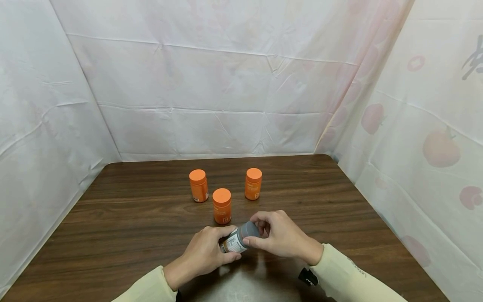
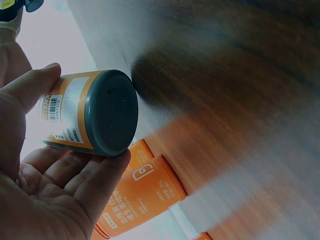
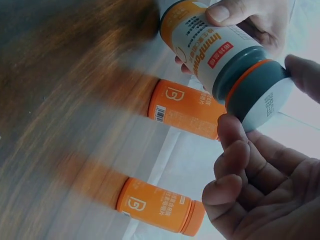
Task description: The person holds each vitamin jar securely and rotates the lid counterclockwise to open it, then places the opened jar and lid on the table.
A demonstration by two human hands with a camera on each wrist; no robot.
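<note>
Tilted above the table's near part is a dark grey pill bottle (image 1: 235,242) with a white and orange label. My left hand (image 1: 205,250) grips its body between thumb and fingers; the left wrist view shows the grey base (image 2: 114,114) facing outward. At the other end my right hand (image 1: 281,235) pinches the bottle cap (image 3: 257,95) between thumb and fingers. An orange ring runs round the lower edge of that cap in the right wrist view. Just beyond the hands stands an orange bottle (image 1: 222,207), upright and apart from them.
Two more orange bottles stand farther back, one orange bottle (image 1: 198,186) to the left and another orange bottle (image 1: 253,184) to the right. They rest on a dark wood-grain table (image 1: 132,218). White sheets (image 1: 211,84) hang behind the table and along both sides.
</note>
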